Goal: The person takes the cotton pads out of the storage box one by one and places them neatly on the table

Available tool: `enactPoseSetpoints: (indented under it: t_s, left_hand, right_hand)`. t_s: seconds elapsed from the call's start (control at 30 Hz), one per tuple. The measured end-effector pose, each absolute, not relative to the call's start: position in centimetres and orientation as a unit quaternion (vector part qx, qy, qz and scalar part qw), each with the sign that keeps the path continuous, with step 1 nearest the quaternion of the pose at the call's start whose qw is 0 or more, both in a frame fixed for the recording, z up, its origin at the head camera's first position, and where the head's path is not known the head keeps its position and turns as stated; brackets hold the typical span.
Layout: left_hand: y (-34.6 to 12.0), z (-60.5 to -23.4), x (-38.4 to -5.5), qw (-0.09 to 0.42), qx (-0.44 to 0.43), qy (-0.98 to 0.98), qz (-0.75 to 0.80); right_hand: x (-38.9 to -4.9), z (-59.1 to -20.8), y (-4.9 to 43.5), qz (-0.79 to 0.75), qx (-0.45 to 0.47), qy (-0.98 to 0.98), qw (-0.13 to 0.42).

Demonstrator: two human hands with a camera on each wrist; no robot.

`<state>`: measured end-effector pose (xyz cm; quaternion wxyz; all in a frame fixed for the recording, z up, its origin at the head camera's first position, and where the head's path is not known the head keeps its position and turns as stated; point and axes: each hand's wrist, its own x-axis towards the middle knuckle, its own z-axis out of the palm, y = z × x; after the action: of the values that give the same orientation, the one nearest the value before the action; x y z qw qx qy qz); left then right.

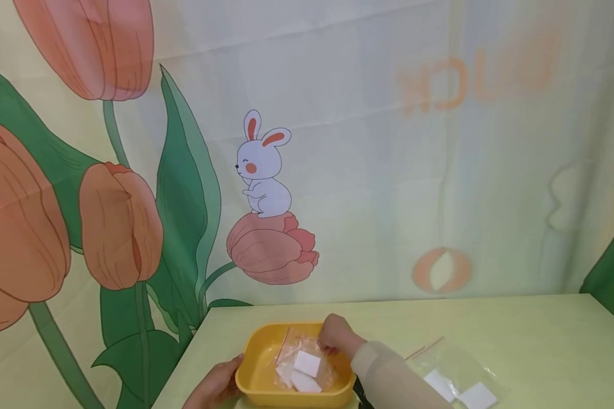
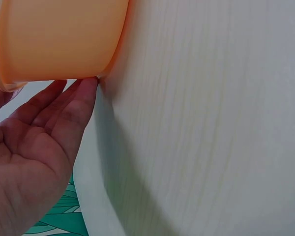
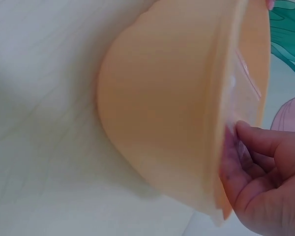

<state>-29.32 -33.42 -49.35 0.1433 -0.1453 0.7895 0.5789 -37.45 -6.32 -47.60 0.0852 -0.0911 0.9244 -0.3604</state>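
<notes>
Nearest is a pale sleeve (image 1: 396, 372), leading to the right hand (image 1: 336, 335), which pinches a clear bag (image 1: 301, 345) inside a yellow basin (image 1: 256, 358) between both hands. Probably light, limp and slick, the bag should hold best by its red-lined edge, towards the left hand; white pieces (image 1: 307, 363) in it look flat. The left hand (image 1: 217, 382) grips the basin's rim, likely stiff plastic. Right of the right hand, a second clear bag (image 1: 455, 362) contains two white squares (image 1: 478, 396).
</notes>
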Motion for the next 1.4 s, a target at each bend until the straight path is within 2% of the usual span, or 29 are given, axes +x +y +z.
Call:
enactPoseSetpoints:
  t_s: [0.13,0.3,0.37,0.53,0.7,1.07,1.4]
  left_hand:
    - [-33.5,-49.3,-29.3,0.157,-0.142,0.784,0.583]
    - [-33.3,-49.3,-29.2,0.144,-0.148,0.789,0.578]
    - [-33.2,-49.2,-29.2,0.14,-0.147,0.792,0.576]
    - [-33.2,-49.4,-29.2,0.138,-0.149,0.791,0.578]
    - [-33.1,-49.5,-29.2,0.137,-0.153,0.787,0.582]
    - [-33.4,-49.2,-29.4,0.159,-0.141,0.785,0.582]
    - [-33.3,-49.7,-29.2,0.135,-0.136,0.788,0.585]
  right_hand:
    - [-38.5,-47.8,-6.5,-0.387,-0.07,0.91,0.129]
    - [-41.7,-49.5,-6.6,-0.39,-0.095,0.902,0.158]
    - [-41.4,-48.5,-6.4,-0.387,-0.09,0.904,0.159]
    - [-37.5,-43.4,-5.8,-0.389,-0.065,0.907,0.151]
    - [-35.6,-41.0,-5.1,-0.416,-0.071,0.893,0.156]
    - [-35.7,-40.5,-3.6,-0.468,-0.117,0.859,0.173]
    - [-35.6,-41.5,-2.1,-0.508,-0.149,0.827,0.189]
